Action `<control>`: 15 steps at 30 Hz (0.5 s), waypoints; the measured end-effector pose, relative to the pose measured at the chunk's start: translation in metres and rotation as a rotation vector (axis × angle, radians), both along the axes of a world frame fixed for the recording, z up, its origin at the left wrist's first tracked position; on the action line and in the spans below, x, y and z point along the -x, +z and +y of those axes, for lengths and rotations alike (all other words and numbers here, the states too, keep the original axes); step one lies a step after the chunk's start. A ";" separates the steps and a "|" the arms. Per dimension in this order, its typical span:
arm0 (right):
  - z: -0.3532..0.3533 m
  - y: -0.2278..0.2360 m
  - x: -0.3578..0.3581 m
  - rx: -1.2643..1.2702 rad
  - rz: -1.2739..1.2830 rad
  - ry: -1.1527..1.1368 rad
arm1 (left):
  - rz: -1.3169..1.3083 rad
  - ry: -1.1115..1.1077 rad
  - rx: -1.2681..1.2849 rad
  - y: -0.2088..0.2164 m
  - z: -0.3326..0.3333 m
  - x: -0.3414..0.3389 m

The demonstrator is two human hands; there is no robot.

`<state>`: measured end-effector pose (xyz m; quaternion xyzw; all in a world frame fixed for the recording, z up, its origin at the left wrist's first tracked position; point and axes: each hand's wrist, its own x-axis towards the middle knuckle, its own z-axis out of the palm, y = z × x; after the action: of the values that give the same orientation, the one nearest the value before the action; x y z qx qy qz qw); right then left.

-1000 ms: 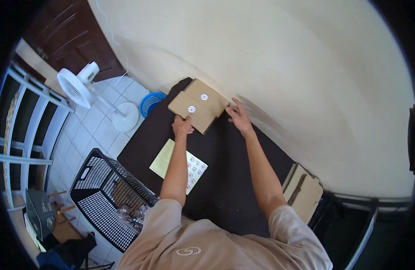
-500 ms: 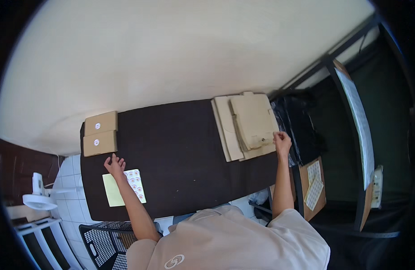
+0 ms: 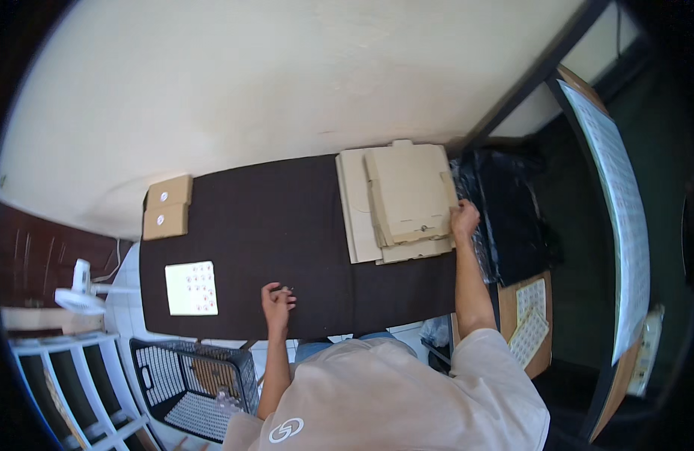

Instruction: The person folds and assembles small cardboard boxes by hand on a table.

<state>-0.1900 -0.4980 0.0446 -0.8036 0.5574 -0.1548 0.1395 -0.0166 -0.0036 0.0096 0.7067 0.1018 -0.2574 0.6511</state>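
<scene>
My right hand [image 3: 464, 219] is closed at the right edge of the top flattened cardboard box [image 3: 409, 188], its fingertips on the board. Beneath that box lie more flat cardboard sheets [image 3: 354, 203], stacked at the far right of the dark-covered table. My left hand [image 3: 278, 304] hovers near the table's front edge with its fingers loosely bent and apart, holding nothing. To its left lies a sheet of round stickers [image 3: 200, 289] on a pale yellow backing. Two folded brown boxes [image 3: 165, 222], each with a round white sticker, sit at the far left corner.
The dark cloth-covered table [image 3: 279, 218] stands against a pale wall. A black plastic crate [image 3: 196, 387] is on the floor at the lower left, near a white fan [image 3: 80, 289]. Right of the table are black plastic wrapping [image 3: 512, 218] and a shelf with sticker sheets [image 3: 529, 323].
My left hand has moved right, from beside the sticker sheet to the table's front middle. My right hand has closed in on the top cardboard's edge. The view has shifted a little.
</scene>
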 end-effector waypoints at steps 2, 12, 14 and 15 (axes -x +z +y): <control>0.001 -0.005 0.000 0.162 -0.065 0.051 | 0.033 -0.044 0.000 -0.004 -0.010 0.025; -0.033 -0.019 0.016 0.423 -0.086 0.207 | -0.200 -0.165 -0.120 0.009 -0.048 0.049; -0.027 0.005 0.008 0.223 -0.239 0.190 | -0.287 -0.172 -0.157 0.015 -0.037 0.052; -0.038 0.008 0.009 0.128 -0.350 0.247 | -0.276 -0.138 -0.165 0.017 -0.031 0.053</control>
<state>-0.1987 -0.5358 0.0524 -0.8340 0.4110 -0.3086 0.2008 -0.0701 -0.0343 0.0261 0.7916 -0.0166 -0.1931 0.5795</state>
